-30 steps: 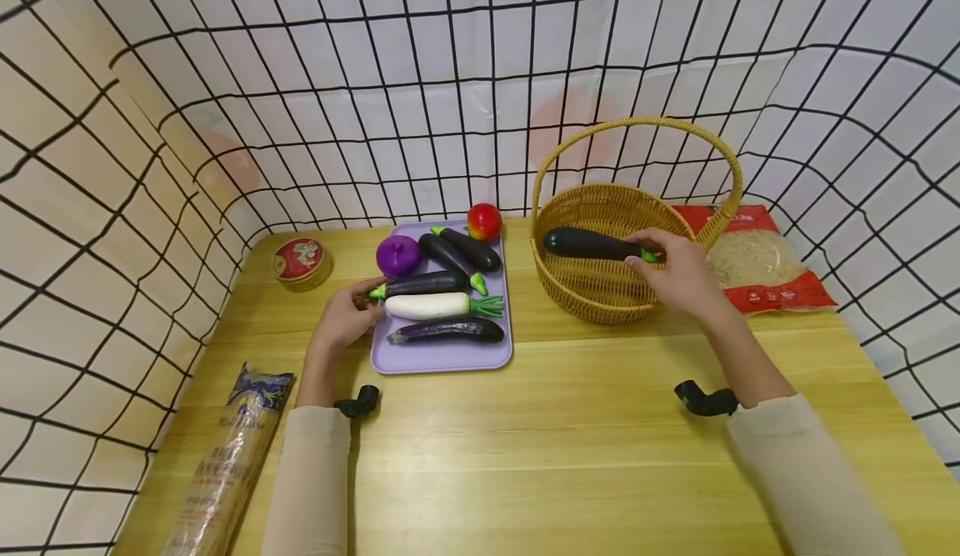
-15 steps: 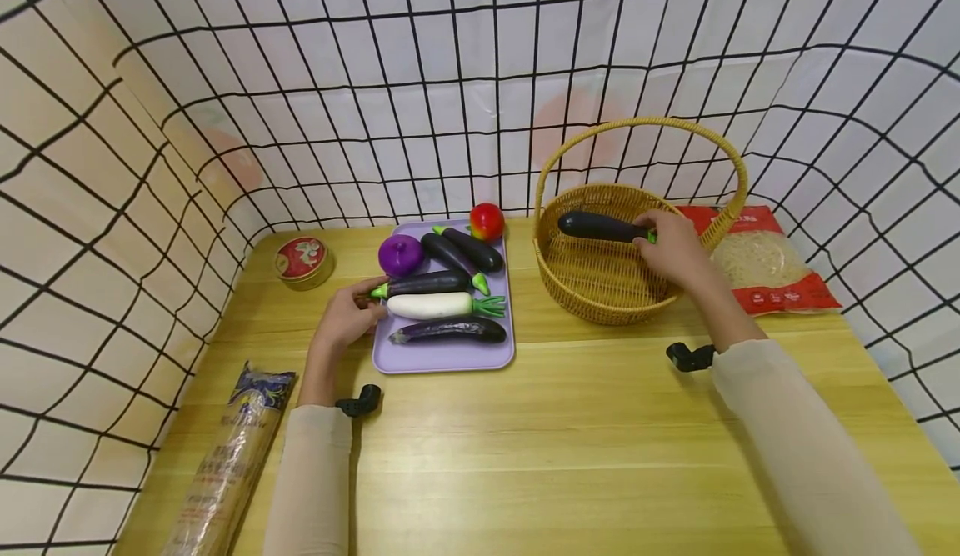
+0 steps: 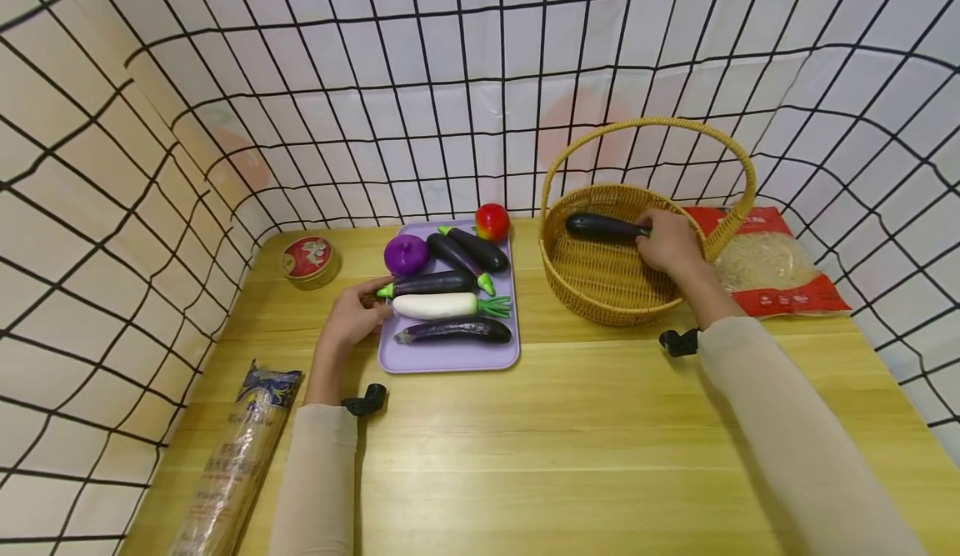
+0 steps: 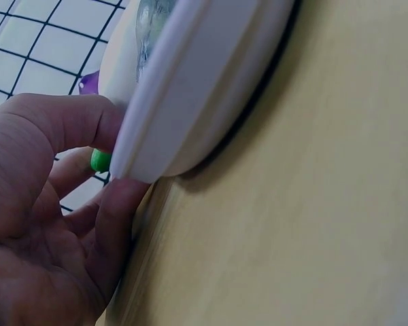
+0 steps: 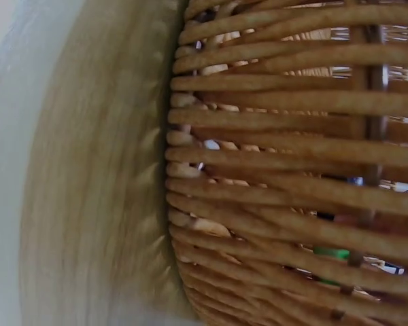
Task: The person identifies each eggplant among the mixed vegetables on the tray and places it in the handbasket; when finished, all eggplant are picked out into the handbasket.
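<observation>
My right hand (image 3: 670, 242) grips a dark purple eggplant (image 3: 600, 227) by its stem end, inside the wicker basket (image 3: 592, 310). Its blunt end points left, toward the back wall of the basket. In the right wrist view the basket weave (image 5: 279, 156) covers nearly everything, with a bit of green showing through. On the left, my left hand (image 3: 352, 314) pinches the rim of the lilac tray (image 3: 450, 363), thumb on top and fingers below in the left wrist view. That tray carries several eggplants (image 3: 453, 330), a white radish (image 3: 435, 305) and a purple onion (image 3: 406, 254).
A red fruit (image 3: 492, 222) sits at the tray's far right corner. A round red tin (image 3: 311, 262) stands at back left, and a long packet of noodles (image 3: 232, 464) lies at front left. Beside the basket lies a red bag (image 3: 772, 264). Gridded cloth (image 3: 450, 81) rises behind.
My right hand has moved forward and lowered the eggplant from over the basket's opening down into it. The left hand stays at the tray's edge.
</observation>
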`<state>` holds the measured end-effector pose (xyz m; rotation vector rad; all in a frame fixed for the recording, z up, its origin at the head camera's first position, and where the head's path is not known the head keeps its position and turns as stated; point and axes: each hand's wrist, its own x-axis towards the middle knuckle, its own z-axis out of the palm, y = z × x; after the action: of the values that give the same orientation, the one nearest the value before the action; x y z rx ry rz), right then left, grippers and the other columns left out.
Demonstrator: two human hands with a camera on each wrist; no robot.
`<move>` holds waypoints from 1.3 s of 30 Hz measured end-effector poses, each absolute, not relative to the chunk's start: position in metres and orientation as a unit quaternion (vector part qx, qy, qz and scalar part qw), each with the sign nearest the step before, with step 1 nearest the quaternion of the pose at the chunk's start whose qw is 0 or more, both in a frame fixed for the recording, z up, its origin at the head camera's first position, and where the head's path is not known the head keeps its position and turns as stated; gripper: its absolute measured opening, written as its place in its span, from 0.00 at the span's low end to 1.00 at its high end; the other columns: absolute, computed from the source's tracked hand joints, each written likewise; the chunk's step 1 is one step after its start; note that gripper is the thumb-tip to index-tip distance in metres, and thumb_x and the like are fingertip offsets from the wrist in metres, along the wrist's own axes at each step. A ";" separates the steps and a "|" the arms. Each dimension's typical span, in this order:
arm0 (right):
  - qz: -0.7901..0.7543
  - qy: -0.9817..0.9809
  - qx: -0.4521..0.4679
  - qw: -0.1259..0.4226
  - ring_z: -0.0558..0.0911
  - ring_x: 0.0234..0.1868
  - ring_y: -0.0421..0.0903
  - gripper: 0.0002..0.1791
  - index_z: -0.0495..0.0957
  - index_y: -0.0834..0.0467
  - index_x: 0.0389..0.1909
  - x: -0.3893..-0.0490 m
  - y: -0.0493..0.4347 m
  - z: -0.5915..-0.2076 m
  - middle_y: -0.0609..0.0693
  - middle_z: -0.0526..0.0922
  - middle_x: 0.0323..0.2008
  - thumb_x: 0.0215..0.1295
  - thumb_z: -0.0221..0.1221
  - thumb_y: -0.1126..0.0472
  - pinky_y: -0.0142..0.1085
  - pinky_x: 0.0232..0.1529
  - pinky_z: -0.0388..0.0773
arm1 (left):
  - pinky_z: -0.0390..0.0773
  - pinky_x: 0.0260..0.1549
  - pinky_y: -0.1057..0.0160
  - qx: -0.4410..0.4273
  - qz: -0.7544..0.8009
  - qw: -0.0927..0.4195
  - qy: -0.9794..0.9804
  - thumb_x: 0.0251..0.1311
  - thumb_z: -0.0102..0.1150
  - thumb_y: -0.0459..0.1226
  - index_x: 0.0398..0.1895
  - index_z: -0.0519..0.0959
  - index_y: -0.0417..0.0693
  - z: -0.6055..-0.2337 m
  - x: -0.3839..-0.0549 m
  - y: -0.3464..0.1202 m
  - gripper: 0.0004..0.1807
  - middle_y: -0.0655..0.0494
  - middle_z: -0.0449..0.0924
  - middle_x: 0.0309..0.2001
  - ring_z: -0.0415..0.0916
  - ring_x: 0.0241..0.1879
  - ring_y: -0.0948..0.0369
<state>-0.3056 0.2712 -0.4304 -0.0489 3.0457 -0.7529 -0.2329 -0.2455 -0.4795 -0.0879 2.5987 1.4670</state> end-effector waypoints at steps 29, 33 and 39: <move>-0.361 0.926 -0.105 -0.040 0.79 0.59 0.62 0.23 0.77 0.58 0.64 -0.228 0.227 -0.402 0.62 0.81 0.59 0.73 0.62 0.52 0.59 0.59 0.76 | 0.83 0.27 0.65 -0.034 0.476 0.067 0.876 0.61 0.63 0.31 0.72 0.74 0.55 -0.474 -0.233 -0.235 0.34 0.43 0.78 0.41 0.74 0.35 0.56; -0.389 0.909 -0.143 -0.042 0.81 0.58 0.59 0.22 0.79 0.58 0.61 -0.216 0.206 -0.403 0.60 0.83 0.56 0.72 0.63 0.51 0.56 0.60 0.77 | 0.84 0.27 0.64 -0.030 0.478 0.061 0.876 0.60 0.63 0.30 0.72 0.74 0.54 -0.476 -0.234 -0.232 0.34 0.42 0.79 0.42 0.75 0.36 0.56; -0.410 0.893 -0.183 -0.031 0.82 0.57 0.55 0.21 0.80 0.55 0.60 -0.201 0.174 -0.406 0.54 0.85 0.55 0.70 0.66 0.51 0.51 0.59 0.80 | 0.83 0.26 0.65 -0.023 0.483 0.058 0.873 0.60 0.63 0.31 0.72 0.75 0.54 -0.478 -0.235 -0.233 0.34 0.43 0.79 0.41 0.75 0.35 0.57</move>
<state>-0.2006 0.1735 -0.4057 -0.5857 2.8629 -1.3142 -0.2346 -0.2326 -0.4775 -0.0711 2.6469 1.4641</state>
